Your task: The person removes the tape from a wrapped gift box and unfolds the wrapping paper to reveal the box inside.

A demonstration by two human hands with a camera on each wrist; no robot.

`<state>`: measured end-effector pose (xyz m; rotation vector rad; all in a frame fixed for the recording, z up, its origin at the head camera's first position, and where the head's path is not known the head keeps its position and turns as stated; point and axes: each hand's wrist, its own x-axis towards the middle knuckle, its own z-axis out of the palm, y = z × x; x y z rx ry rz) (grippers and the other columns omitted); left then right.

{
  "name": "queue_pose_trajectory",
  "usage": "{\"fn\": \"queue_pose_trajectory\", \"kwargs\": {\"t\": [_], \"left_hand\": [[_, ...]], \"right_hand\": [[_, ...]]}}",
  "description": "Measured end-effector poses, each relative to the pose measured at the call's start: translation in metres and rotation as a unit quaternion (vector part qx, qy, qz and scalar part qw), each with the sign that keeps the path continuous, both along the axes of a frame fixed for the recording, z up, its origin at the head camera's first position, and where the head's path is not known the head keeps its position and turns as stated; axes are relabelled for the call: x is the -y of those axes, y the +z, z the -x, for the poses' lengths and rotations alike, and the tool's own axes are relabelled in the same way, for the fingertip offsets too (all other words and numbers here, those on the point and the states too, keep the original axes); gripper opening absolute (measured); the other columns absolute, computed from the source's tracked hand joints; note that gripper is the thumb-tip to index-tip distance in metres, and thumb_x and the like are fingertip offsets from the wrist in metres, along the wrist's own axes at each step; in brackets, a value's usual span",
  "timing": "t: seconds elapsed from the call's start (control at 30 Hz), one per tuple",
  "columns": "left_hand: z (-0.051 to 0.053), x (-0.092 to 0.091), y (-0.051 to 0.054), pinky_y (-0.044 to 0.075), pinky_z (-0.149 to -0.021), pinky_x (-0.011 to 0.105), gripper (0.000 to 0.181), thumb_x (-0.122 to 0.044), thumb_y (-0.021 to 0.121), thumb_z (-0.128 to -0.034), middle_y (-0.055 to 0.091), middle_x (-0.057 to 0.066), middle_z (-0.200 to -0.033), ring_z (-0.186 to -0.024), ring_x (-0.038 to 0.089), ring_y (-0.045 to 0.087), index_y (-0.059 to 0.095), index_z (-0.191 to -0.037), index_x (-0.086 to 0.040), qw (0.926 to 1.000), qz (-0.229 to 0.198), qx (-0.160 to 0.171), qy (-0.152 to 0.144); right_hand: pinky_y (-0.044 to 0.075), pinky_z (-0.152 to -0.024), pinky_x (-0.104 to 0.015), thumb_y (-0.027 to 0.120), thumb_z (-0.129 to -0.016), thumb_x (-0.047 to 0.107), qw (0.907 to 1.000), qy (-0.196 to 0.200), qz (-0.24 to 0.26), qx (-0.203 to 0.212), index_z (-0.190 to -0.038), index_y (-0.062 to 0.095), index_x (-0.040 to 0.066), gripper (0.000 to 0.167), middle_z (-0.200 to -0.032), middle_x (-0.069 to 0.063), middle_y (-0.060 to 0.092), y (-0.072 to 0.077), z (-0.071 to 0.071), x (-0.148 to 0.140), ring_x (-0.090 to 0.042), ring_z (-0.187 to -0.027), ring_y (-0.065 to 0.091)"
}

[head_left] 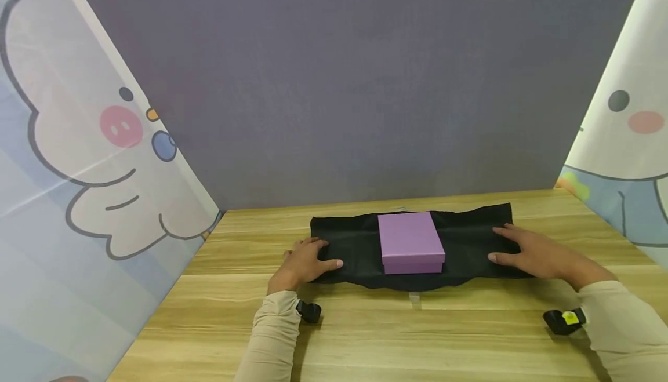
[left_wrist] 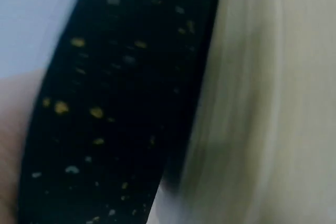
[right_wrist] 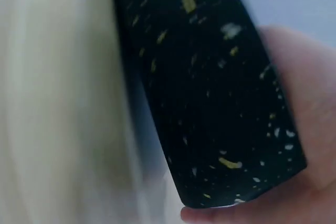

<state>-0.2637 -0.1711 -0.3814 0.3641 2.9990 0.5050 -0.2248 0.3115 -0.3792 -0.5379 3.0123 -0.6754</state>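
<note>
A purple lidded box (head_left: 411,237) sits on a black sheet (head_left: 355,248), which looks like wrapping paper and lies spread out sideways on the table. My left hand (head_left: 302,263) rests at the sheet's left end, its thumb stretched over the sheet. At the right end lies my right hand (head_left: 537,254), thumb and fingers apart over the sheet. Close up in the left wrist view, a black face (left_wrist: 115,98) with gold and silver flecks hides most of that hand. The right wrist view shows a similar speckled face (right_wrist: 210,98) before the hand, whose fingertips are mostly hidden.
The wooden table (head_left: 365,341) extends in front of the sheet. A grey panel (head_left: 365,80) rises behind it, and cartoon-print curtains (head_left: 78,109) stand at both sides. A small pale strip (head_left: 414,299) shows at the sheet's near edge.
</note>
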Motion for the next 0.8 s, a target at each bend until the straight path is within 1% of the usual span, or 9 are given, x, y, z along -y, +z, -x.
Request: {"fn": "queue_pose_trajectory", "kwargs": {"t": [0.07, 0.17, 0.27, 0.37, 0.43, 0.6, 0.7, 0.8], "left_hand": [[0.001, -0.001, 0.002, 0.03, -0.103, 0.071, 0.064, -0.056, 0.064, -0.0938, 0.05, 0.015, -0.147, -0.134, 0.041, 0.043, 0.058, -0.141, -0.013, 0.9992, -0.023, -0.03, 0.007], [-0.001, -0.003, 0.008, 0.035, -0.099, 0.069, 0.054, -0.052, 0.06, -0.0983, 0.058, 0.014, -0.137, -0.126, 0.04, 0.051, 0.063, -0.136, -0.013, 0.9951, -0.051, -0.084, 0.007], [-0.002, -0.004, 0.016, 0.043, -0.097, 0.062, 0.048, -0.047, 0.06, -0.0998, 0.063, 0.014, -0.128, -0.118, 0.038, 0.058, 0.066, -0.131, -0.011, 0.9883, -0.068, -0.136, 0.006], [-0.003, -0.005, 0.022, 0.047, -0.095, 0.056, 0.043, -0.043, 0.061, -0.0999, 0.064, 0.014, -0.125, -0.115, 0.037, 0.06, 0.068, -0.127, -0.01, 0.9824, -0.082, -0.167, 0.012], [-0.003, -0.005, 0.026, 0.047, -0.096, 0.055, 0.042, -0.041, 0.062, -0.1, 0.064, 0.014, -0.126, -0.117, 0.036, 0.059, 0.069, -0.127, -0.01, 0.9799, -0.093, -0.176, 0.018], [-0.004, -0.005, 0.031, 0.046, -0.099, 0.054, 0.04, -0.04, 0.062, -0.1003, 0.062, 0.014, -0.13, -0.122, 0.035, 0.057, 0.069, -0.127, -0.01, 0.9769, -0.121, -0.175, 0.022], [-0.004, -0.004, 0.032, 0.046, -0.099, 0.054, 0.039, -0.038, 0.062, -0.1006, 0.062, 0.014, -0.131, -0.123, 0.036, 0.056, 0.069, -0.127, -0.01, 0.9757, -0.129, -0.176, 0.019], [-0.003, -0.003, 0.035, 0.046, -0.1, 0.054, 0.037, -0.035, 0.062, -0.1009, 0.061, 0.014, -0.132, -0.124, 0.035, 0.056, 0.069, -0.127, -0.01, 0.9743, -0.137, -0.178, 0.018]], "right_hand": [[0.037, -0.094, -0.071, 0.067, -0.097, 0.041, 0.9995, -0.018, 0.01, -0.022, -0.145, 0.039, -0.015, 0.08, -0.141, -0.047, 0.036, 0.007, 0.001, 0.003, -0.065, -0.124, 0.038], [0.037, -0.094, -0.071, 0.061, -0.101, 0.039, 0.997, -0.054, 0.026, -0.049, -0.147, 0.036, -0.015, 0.075, -0.14, -0.045, 0.038, 0.019, 0.001, 0.007, -0.064, -0.123, 0.04], [0.039, -0.09, -0.071, 0.057, -0.103, 0.038, 0.9923, -0.087, 0.038, -0.08, -0.144, 0.042, -0.013, 0.067, -0.138, -0.044, 0.042, 0.029, -0.001, 0.011, -0.063, -0.117, 0.046], [0.042, -0.085, -0.069, 0.055, -0.104, 0.036, 0.9866, -0.103, 0.057, -0.113, -0.138, 0.051, -0.009, 0.056, -0.133, -0.04, 0.05, 0.035, -0.004, 0.016, -0.06, -0.111, 0.052], [0.042, -0.084, -0.068, 0.055, -0.104, 0.034, 0.9826, -0.111, 0.073, -0.13, -0.134, 0.056, -0.007, 0.051, -0.129, -0.038, 0.055, 0.038, -0.005, 0.02, -0.058, -0.109, 0.054], [0.042, -0.084, -0.067, 0.054, -0.104, 0.032, 0.9763, -0.127, 0.094, -0.148, -0.127, 0.063, -0.003, 0.043, -0.125, -0.034, 0.06, 0.041, -0.009, 0.026, -0.057, -0.11, 0.053], [0.043, -0.083, -0.066, 0.056, -0.103, 0.03, 0.9755, -0.126, 0.094, -0.154, -0.125, 0.064, -0.003, 0.04, -0.121, -0.032, 0.062, 0.042, -0.009, 0.028, -0.055, -0.107, 0.057], [0.043, -0.082, -0.066, 0.056, -0.104, 0.029, 0.9788, -0.113, 0.086, -0.148, -0.125, 0.064, -0.004, 0.04, -0.121, -0.033, 0.062, 0.044, -0.007, 0.03, -0.054, -0.105, 0.057]]}}
